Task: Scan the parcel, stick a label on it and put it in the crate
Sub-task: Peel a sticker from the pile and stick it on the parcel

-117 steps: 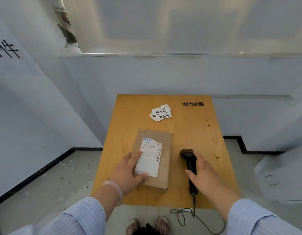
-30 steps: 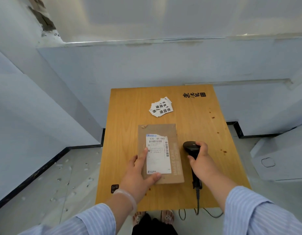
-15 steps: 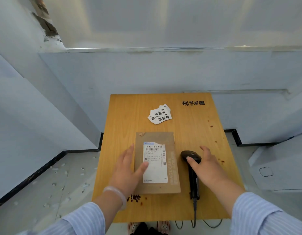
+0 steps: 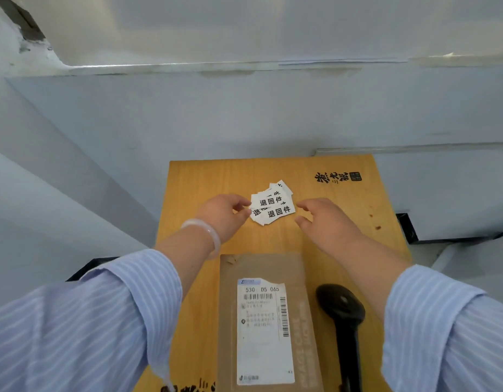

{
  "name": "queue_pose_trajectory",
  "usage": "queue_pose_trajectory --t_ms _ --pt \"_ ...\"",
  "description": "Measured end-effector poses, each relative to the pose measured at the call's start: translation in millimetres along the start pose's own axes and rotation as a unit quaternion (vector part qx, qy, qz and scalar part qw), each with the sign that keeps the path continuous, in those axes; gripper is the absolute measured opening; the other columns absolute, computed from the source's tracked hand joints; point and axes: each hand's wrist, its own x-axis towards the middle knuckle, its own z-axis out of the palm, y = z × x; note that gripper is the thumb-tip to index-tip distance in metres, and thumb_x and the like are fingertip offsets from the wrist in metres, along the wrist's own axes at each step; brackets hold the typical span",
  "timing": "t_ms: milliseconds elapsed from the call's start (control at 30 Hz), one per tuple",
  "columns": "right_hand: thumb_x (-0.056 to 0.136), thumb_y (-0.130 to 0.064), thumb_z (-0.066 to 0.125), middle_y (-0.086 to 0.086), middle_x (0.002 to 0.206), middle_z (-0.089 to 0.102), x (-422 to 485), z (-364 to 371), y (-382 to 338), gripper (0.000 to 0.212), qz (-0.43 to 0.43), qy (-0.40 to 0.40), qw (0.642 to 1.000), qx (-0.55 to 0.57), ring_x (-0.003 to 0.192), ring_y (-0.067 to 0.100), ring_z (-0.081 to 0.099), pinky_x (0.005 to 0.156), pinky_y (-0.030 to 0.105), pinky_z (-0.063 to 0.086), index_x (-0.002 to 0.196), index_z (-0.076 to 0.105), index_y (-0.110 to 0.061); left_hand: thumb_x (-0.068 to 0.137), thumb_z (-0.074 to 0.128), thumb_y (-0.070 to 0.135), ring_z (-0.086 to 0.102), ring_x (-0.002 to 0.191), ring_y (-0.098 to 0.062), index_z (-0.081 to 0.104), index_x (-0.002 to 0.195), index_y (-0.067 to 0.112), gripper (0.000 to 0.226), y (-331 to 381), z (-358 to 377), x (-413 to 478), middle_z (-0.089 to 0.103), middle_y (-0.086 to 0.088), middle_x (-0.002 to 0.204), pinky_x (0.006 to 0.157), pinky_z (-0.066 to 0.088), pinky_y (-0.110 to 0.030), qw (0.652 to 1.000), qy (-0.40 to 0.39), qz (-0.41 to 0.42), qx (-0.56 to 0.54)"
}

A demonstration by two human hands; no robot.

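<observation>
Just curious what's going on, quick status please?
Left hand pinching the label stack, right hand open beside it. Parcel flat on table, scanner set down. Nothing in the way.

Both hands are off the parcel (image 4: 268, 321) and scanner (image 4: 343, 315), now low in the frame. The left hand (image 4: 224, 215) pinches the label pile (image 4: 272, 206) at mid-frame; the right hand (image 4: 323, 222) hovers open just beside it.

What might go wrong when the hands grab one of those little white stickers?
The labels lie in a loose overlapping pile, so the left hand, pinching its edge, may lift several at once. The right hand hovers open beside the pile and could scatter it across the table. Reaching back, a sleeve might nudge the scanner lying right beside the parcel.
</observation>
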Motion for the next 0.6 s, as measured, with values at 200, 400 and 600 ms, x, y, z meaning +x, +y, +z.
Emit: queue_pose_trajectory --t_ms 200,400,600 --pt "0.092 -0.030 0.058 0.007 0.133 0.052 50.3 29.5 5.2 0.045 0.030 0.010 0.999 0.021 0.120 0.026 0.051 0.103 0.040 0.042 0.136 0.051 -0.023 0.091 0.061 0.032 0.056 0.093 -0.012 0.062 0.122 0.026 0.032 0.1 27.2 48.6 0.065 0.006 0.114 0.077 0.039 -0.023 0.999 -0.036 -0.003 0.029" --pt "0.082 -0.037 0.069 0.005 0.123 0.055 66.9 43.2 9.9 0.048 0.066 0.037 0.997 0.019 0.111 0.026 0.056 0.095 0.045 0.049 0.126 0.056 -0.024 0.075 0.077 0.041 0.061 0.098 -0.014 0.066 0.116 0.030 0.044 -2.5 44.2 65.9 0.060 0.004 0.112 0.085 0.049 -0.030 0.998 -0.051 0.006 0.036" --pt "0.082 -0.034 0.071 0.003 0.106 0.061 67.7 44.4 10.8 0.029 0.100 0.049 0.993 0.026 0.096 0.025 0.060 0.083 0.039 0.052 0.106 0.059 -0.022 0.079 0.074 0.035 0.059 0.100 -0.017 0.062 0.115 0.033 0.038 -4.8 47.1 70.0 0.054 0.002 0.116 0.089 0.049 -0.035 0.994 -0.037 0.026 0.096"
